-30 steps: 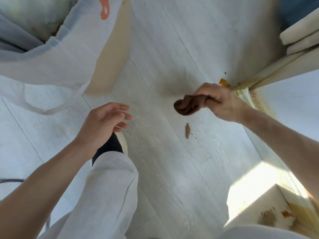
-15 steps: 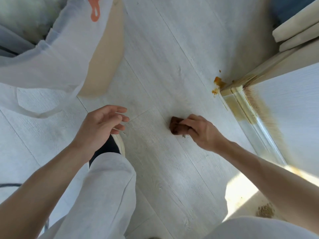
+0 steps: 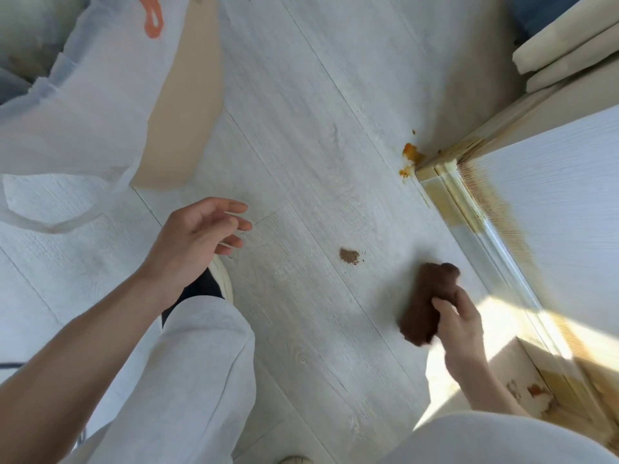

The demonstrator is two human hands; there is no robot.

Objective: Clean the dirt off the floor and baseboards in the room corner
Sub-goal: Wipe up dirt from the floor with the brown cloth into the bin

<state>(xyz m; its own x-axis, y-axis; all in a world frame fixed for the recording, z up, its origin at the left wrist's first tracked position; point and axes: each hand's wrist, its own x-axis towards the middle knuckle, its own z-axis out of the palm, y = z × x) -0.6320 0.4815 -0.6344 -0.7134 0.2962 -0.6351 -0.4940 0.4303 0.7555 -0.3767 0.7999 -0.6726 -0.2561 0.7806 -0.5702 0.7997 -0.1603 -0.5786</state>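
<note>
My right hand (image 3: 460, 324) grips a brown cloth (image 3: 427, 301) low over the pale plank floor (image 3: 301, 128), beside the baseboard (image 3: 469, 209). A small brown pile of dirt (image 3: 349, 255) lies on the floor to the left of the cloth. An orange smear (image 3: 411, 155) sits at the baseboard's outer corner. Brownish staining runs along the baseboard and the wall above it. More dirt and orange spots (image 3: 532, 391) lie on the floor at the lower right. My left hand (image 3: 197, 239) hovers above my left knee, fingers relaxed and holding nothing.
A translucent white plastic bag (image 3: 83, 95) with an orange mark lies at the upper left, partly over a beige sheet (image 3: 187, 112). My legs in white trousers (image 3: 187, 380) and one shoe (image 3: 222, 279) fill the lower part. Cream cushions (image 3: 569, 38) sit at the upper right.
My right hand has swept the cloth from the dirt spot to the right and toward me, near the baseboard. The small dirt pile is uncovered again. My left hand has barely moved.
</note>
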